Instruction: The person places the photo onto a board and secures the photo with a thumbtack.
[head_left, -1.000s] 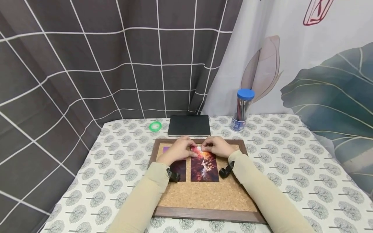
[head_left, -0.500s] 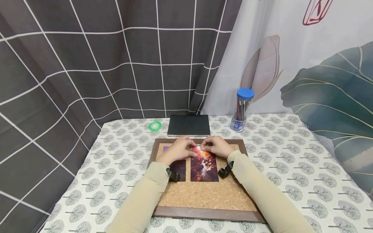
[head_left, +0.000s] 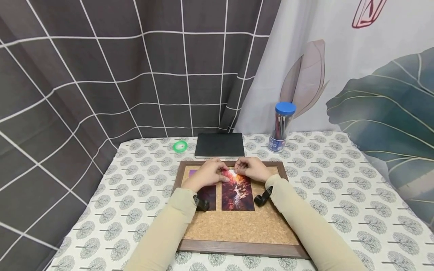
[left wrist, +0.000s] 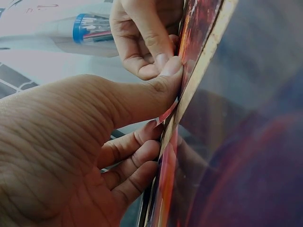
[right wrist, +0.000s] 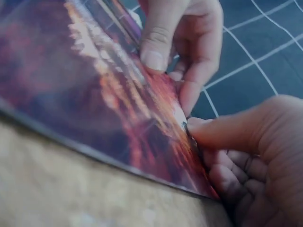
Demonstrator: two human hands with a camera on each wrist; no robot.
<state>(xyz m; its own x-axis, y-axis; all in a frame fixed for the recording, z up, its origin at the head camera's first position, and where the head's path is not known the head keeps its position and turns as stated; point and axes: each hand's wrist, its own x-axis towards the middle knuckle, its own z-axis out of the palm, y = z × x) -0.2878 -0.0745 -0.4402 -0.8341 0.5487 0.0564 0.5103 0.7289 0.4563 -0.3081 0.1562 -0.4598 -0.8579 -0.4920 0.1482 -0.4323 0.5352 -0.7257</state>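
A glossy picture print in red, orange and dark purple lies on a wood-framed corkboard. My left hand pinches its upper left corner; in the left wrist view the thumb lies on the printed face. At the middle of the top edge is my right hand, with its thumb against the edge and the other fingers curled behind. Something small, dark and shiny shows beside that thumb tip, too blurred to name. A second, purple print is partly hidden beneath my left wrist.
Beyond the board lies a black notebook, with a green tape ring to its left. A clear jar of pencils with a blue lid stands at the back right. Curtains hang behind the patterned tablecloth.
My right hand's fingers have shifted slightly at the print's top edge, the index now raised a little. My left hand and the prints keep their places.
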